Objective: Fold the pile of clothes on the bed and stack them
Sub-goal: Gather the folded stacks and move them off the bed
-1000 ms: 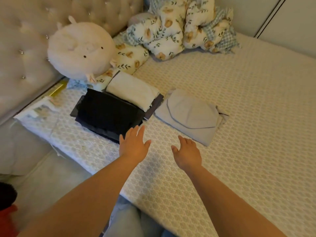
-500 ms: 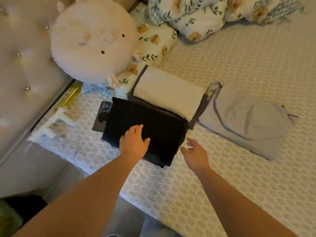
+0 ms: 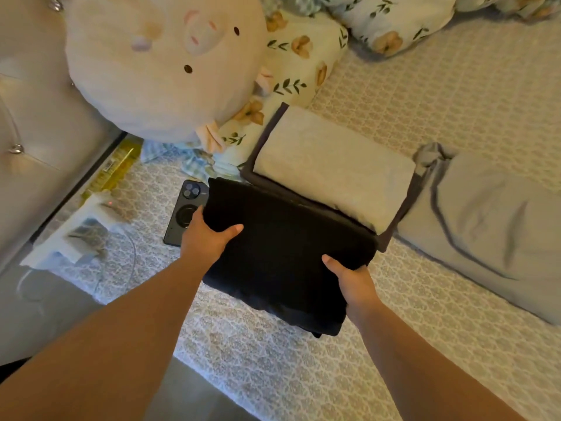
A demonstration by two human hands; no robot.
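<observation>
Change: both hands have closed in from hovering onto the black folded garment [image 3: 285, 253]; the view has drawn nearer
Bed [image 3: 455, 95]: carries the black garment at its near edge, touching the beige folded garment [image 3: 331, 168]; grey folded garment [image 3: 485, 226] just right
Axis: black garment's long side runs left hand to right hand; beige lies just beyond
Left hand [image 3: 206, 241]: thumb on top, grips left edge
Right hand [image 3: 353, 278]: thumb on top, grips right corner
Hidden: fingers beneath; phone [image 3: 185, 212] partly covered

The black folded garment [image 3: 282, 253] is matt knit cloth, the beige towel [image 3: 331, 168] soft and napped, the pig cushion [image 3: 158, 71] plush, the phone [image 3: 186, 211] glossy, the headboard [image 3: 27, 117] smooth, tufted.
</observation>
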